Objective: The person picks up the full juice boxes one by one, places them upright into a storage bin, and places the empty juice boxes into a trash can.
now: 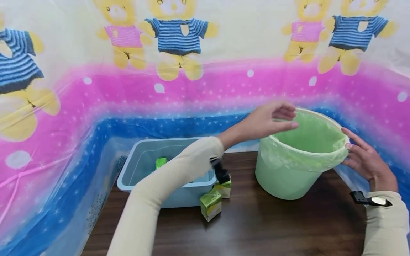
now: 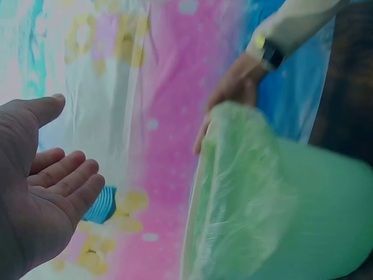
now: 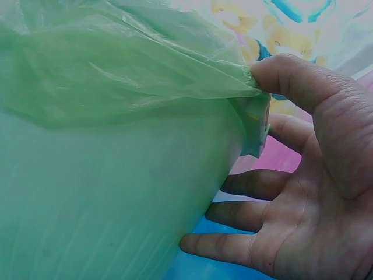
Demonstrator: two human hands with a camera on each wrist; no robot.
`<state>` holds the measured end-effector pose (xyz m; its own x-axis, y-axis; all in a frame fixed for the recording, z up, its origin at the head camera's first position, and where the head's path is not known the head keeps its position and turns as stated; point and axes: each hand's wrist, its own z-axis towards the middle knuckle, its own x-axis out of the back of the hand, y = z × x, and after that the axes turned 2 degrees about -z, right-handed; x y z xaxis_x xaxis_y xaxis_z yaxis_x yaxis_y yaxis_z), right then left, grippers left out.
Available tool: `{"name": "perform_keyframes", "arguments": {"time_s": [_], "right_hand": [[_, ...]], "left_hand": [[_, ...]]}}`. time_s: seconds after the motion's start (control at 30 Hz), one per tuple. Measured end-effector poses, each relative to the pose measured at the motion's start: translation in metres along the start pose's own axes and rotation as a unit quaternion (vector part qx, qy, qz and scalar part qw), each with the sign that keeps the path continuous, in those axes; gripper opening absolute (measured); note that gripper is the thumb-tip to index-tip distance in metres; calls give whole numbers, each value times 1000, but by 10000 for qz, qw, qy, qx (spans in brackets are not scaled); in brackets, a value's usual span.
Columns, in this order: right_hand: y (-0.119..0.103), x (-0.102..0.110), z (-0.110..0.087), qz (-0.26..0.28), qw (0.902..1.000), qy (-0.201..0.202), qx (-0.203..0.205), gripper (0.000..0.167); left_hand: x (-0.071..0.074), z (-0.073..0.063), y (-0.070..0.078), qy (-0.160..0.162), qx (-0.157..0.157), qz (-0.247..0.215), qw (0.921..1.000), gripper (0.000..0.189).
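A pale green bin (image 1: pixel 285 174) stands upright on the dark tabletop, with a translucent green plastic bag (image 1: pixel 314 128) lining it and folded over its rim. My left hand (image 1: pixel 267 121) hovers beside and above the rim's left side, fingers loosely extended. In the left wrist view, nothing is in that hand and a gap separates it from the bin. At the opposite side, my right hand (image 1: pixel 368 161) touches the bin. Seen from the right wrist, its thumb (image 3: pixel 285 73) presses the bag at the rim, while the other fingers reach nearly straight toward the bin wall.
A blue-grey plastic basin (image 1: pixel 189 196) sits left of the bin, partly hidden by my left arm, with a green box (image 1: pixel 161 162) inside. Two small green-and-yellow boxes (image 1: pixel 211 205) stand by its right corner. Bear-printed sheeting (image 1: pixel 179 96) surrounds the brown tabletop (image 1: pixel 256 227).
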<state>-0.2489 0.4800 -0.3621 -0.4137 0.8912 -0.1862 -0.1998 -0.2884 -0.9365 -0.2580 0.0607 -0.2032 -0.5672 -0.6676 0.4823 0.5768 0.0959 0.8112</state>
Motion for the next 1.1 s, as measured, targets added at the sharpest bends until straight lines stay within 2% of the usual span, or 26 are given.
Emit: {"name": "perform_keyframes", "arguments": {"time_s": [0.1,0.2,0.37,0.47,0.67,0.83,0.97,1.1], "right_hand": [[2,-1,-2,-122,9999,55,-62,62],[1,0,-3,-297,9995,98,-57,61],[-1,-1,-3,-539,9984,156,-93,61],[-2,-3,-1,-584,9980,193,-123,61],[-3,-5,3,-604,9981,74,-26,61],[-2,-5,2,-551,9985,-36,-5,61],[2,-6,-1,-636,9979,-61,-89,61],[7,-6,-4,-712,9973,-89,-178,61]], "left_hand": [[-1,-34,-6,-74,-75,-268,9996,49],[-2,-64,-12,-48,-110,-295,9995,46],[0,-105,-15,55,-100,-214,9997,39],[2,-127,-19,112,45,-243,9996,38],[4,-172,-36,220,429,-170,9987,40],[-9,-211,-55,648,674,-429,9947,38],[-26,-243,-71,952,1096,-769,9864,40],[-39,-270,-84,1050,1791,-1068,9724,44]]}}
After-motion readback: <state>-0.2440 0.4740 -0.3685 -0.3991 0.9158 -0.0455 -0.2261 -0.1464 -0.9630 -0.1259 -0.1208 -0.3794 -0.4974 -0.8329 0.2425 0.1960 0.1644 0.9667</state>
